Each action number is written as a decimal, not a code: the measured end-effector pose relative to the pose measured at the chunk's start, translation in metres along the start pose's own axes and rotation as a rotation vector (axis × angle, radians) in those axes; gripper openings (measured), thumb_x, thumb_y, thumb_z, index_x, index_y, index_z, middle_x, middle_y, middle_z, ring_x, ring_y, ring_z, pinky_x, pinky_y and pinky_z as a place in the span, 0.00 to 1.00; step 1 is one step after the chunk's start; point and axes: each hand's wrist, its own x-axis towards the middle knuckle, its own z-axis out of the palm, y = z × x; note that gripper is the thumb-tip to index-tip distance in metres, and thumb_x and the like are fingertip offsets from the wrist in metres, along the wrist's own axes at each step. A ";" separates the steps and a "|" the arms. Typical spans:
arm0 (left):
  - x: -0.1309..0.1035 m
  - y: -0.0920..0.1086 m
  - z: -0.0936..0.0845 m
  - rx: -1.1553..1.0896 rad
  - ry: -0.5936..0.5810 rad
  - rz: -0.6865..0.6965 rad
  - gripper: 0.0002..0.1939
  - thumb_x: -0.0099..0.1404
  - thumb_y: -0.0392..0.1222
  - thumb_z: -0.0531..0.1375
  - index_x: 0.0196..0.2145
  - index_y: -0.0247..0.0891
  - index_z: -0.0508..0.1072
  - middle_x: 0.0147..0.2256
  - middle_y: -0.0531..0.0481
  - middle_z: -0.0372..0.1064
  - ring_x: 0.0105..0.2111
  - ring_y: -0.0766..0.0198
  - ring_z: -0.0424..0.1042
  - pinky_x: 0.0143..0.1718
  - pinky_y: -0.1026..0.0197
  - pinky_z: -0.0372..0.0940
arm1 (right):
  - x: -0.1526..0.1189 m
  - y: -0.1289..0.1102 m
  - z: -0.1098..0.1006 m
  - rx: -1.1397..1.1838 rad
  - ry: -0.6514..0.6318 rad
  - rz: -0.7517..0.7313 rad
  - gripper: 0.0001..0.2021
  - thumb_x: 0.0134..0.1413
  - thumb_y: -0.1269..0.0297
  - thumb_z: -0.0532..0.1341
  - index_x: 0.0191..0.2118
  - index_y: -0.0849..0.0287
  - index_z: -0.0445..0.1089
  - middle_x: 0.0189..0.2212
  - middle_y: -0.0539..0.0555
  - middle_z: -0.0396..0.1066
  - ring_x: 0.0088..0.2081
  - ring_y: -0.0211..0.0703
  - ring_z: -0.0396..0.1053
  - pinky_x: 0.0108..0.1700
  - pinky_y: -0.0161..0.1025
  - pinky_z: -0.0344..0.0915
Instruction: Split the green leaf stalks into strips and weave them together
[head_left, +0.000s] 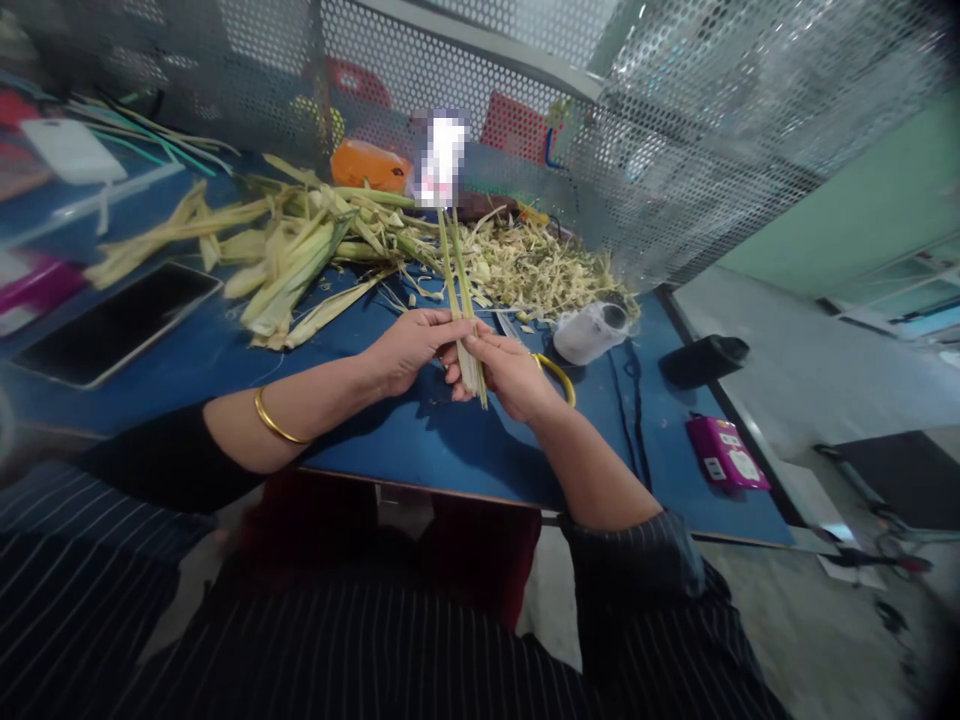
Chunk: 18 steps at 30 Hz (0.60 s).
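Near the front edge of the blue table [480,460], my left hand [420,350] and my right hand [510,372] meet around a thin bundle of pale green husk strips [459,270]. Thumbs and fingers of both hands pinch its lower part. The strips point up and away from me, their lower ends sticking out below the fingers. Yellow-handled scissors [559,378] lie beside my right hand, partly hidden by it. Beyond my left hand is a pile of long husks [292,250]. Shredded husk pieces [532,265] are heaped beyond my right hand.
A white-wrapped roll [589,334], a black cylinder [701,362] and a purple packet [726,453] sit to the right. A dark phone [120,320] lies at the left. An orange bag [369,165] rests near the perforated metal screen [465,60] behind.
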 end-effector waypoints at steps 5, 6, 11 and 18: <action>0.007 0.008 -0.006 -0.185 0.304 0.151 0.07 0.62 0.41 0.63 0.33 0.32 0.75 0.34 0.45 0.77 0.34 0.64 0.77 0.36 0.63 0.70 | -0.004 -0.006 -0.003 -0.044 -0.001 0.002 0.18 0.48 0.50 0.66 0.37 0.60 0.73 0.33 0.55 0.78 0.27 0.38 0.76 0.26 0.30 0.71; 0.008 0.011 -0.007 -0.213 0.346 0.176 0.07 0.63 0.40 0.63 0.34 0.32 0.74 0.36 0.45 0.77 0.36 0.63 0.77 0.39 0.62 0.71 | -0.004 -0.007 -0.004 -0.059 0.017 -0.003 0.17 0.48 0.51 0.66 0.37 0.60 0.73 0.34 0.55 0.78 0.28 0.38 0.77 0.26 0.30 0.71; 0.008 0.014 -0.010 -0.236 0.415 0.207 0.05 0.66 0.37 0.59 0.37 0.33 0.74 0.38 0.45 0.78 0.38 0.62 0.77 0.42 0.60 0.71 | -0.002 -0.004 0.000 -0.111 0.141 -0.012 0.14 0.51 0.53 0.65 0.35 0.61 0.73 0.34 0.56 0.78 0.27 0.38 0.77 0.23 0.29 0.70; 0.009 0.002 -0.007 -0.205 0.375 0.163 0.06 0.64 0.36 0.62 0.38 0.31 0.74 0.36 0.43 0.77 0.37 0.61 0.78 0.43 0.58 0.71 | -0.001 -0.002 0.004 -0.141 0.127 0.018 0.15 0.51 0.52 0.64 0.33 0.61 0.73 0.32 0.56 0.78 0.24 0.37 0.75 0.21 0.28 0.68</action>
